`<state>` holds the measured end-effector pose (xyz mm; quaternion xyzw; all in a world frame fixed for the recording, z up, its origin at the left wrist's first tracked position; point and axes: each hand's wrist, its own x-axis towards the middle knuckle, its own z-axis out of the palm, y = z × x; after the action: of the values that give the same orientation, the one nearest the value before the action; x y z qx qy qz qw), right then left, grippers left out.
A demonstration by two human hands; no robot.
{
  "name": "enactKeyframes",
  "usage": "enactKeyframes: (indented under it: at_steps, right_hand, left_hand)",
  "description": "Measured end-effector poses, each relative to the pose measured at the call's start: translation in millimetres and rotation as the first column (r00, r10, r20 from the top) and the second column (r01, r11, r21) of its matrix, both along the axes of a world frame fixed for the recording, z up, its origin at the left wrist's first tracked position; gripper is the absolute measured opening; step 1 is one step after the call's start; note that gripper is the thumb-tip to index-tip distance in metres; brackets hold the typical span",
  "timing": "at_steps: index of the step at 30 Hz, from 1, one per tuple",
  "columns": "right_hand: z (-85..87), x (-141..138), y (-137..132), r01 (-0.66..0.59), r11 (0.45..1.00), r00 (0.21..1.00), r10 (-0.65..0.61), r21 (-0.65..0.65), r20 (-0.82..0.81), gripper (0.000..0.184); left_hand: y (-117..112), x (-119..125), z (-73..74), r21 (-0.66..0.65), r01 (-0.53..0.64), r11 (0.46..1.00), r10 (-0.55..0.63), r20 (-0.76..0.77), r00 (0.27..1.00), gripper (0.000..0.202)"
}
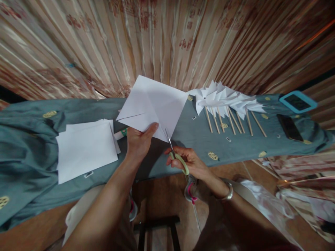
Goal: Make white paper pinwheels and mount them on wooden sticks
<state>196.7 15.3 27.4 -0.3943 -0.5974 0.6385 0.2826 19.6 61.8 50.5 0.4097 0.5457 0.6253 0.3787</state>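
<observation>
Left hand (138, 141) pinches the paper sheet (154, 106) by its lower edge; right hand (190, 162), fingers closed around scissors (178, 155), blades at the sheet's corner.

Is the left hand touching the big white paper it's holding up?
Touching. The head view shows the left hand gripping the paper, with the thumb pressed flat over its lower edge.

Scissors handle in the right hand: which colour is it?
The scissors handle is pale green, seen best in the head view.
</observation>
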Motion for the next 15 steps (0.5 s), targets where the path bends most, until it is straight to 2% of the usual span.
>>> enactKeyframes:
  at_steps: [7,15]
  right_hand:
    - [2.2,0.7,0.1,0.001,1.0,1.0,-0.001,0.001,0.017,0.05]
    - [5.4,0.8,0.8,-0.015,1.0,1.0,0.015,0.005,0.015,0.05]
  left_hand:
    - [-0.6,-0.2,-0.3,0.004,0.019,1.0,-0.019,0.009,1.0,0.028]
    - [-0.3,-1.0,0.6,-0.009,0.007,1.0,-0.007,-0.011,1.0,0.021]
